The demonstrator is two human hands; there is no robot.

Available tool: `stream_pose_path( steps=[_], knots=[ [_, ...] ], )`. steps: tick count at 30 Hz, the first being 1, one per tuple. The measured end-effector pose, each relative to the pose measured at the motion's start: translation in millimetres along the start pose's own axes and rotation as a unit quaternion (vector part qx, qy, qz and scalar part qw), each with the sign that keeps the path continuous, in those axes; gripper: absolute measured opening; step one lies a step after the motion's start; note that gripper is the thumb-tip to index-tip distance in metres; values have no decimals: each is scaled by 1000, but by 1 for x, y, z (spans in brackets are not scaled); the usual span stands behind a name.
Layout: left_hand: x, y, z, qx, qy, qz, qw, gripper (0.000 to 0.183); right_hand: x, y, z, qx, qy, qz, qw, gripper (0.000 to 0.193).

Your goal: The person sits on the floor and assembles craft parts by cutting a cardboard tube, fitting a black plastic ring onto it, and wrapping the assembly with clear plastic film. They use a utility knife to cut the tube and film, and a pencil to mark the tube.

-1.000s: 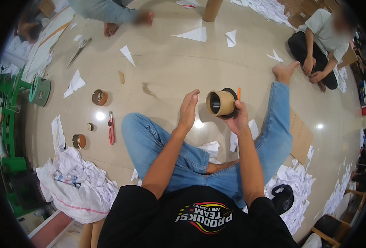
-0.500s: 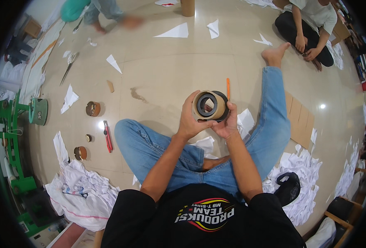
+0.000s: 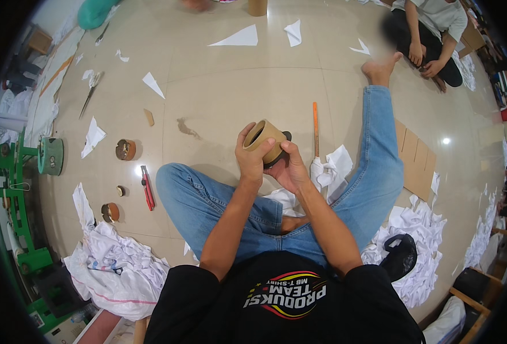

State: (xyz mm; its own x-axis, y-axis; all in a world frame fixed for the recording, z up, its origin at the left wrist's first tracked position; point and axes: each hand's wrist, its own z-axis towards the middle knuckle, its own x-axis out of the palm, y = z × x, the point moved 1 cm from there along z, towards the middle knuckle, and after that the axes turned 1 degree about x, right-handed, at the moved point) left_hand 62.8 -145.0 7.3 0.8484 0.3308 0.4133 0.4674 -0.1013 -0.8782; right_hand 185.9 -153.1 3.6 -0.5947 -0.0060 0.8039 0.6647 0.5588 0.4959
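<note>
Above my lap, both hands grip a short brown cardboard tube with a dark ring at its right end. My left hand is wrapped round the tube's left side, thumb across its wall. My right hand holds the right end, its thumb by the black rim; some of its fingers are hidden underneath. The tube lies tilted, its open mouth toward the upper left. Just right of my hands, an orange stick lies on the floor, its lower end wrapped in white cloth.
To my left lie a red box cutter, brown round ashtray-like pieces and scissors. White cloth scraps and a black plastic bag are piled at right, near a cardboard sheet. Another person sits at upper right.
The tube has turned, so its mouth faces upper left instead of toward me, and it has moved slightly left. The right hand shifted left with it. The walking person has mostly left the view.
</note>
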Motion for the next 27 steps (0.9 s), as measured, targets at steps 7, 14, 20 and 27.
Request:
stream_pose_path(
  steps=[7,14,20,27],
  knots=[
    [-7,-8,5,-49,46,5,998,70,7,5,-4,-77,-59,-84,992,75],
    [-15,-17,15,-3,165,195,967,52,-9,14,-9,-61,-125,-304,943,85],
    [-16,-85,-14,175,336,462,802,65,14,40,-52,59,-88,-249,963,83],
    [13,-104,-62,396,358,662,526,70,39,47,-84,181,-83,-166,966,101]
  ],
)
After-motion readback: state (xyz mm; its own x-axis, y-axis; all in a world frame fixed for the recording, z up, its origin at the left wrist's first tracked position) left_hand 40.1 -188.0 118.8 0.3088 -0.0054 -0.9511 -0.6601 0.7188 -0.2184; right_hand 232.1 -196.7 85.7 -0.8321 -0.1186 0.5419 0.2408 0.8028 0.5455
